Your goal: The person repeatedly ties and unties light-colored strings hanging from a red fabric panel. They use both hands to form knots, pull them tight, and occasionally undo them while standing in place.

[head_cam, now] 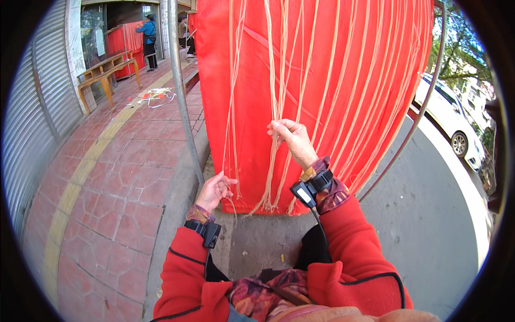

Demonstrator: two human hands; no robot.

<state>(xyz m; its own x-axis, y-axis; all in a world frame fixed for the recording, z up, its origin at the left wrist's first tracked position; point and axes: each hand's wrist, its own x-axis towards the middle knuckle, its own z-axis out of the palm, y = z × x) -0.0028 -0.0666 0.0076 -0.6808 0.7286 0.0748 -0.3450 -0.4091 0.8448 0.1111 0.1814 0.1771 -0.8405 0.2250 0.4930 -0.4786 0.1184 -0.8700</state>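
A large red cloth (253, 100) hangs before me, with many pale yarn strands (342, 80) running down over it in bundles. My right hand (295, 139), near the middle of the cloth, pinches one bundle (271, 157) between thumb and fingertips; the loose ends fan out below at the cloth's lower edge. At the lower left corner, my left hand (216, 190) has thumb and index finger closed on a thin strand (227, 141), whose end dangles beneath the hand. Other strands hang just right of that hand.
Metal poles (181, 88) frame the cloth on both sides. On the tiled pavement (132, 173) at left stand a wooden bench (105, 76) and scattered scraps (159, 95). A person in blue (149, 36) works at another red cloth. A white car (450, 116) is at right.
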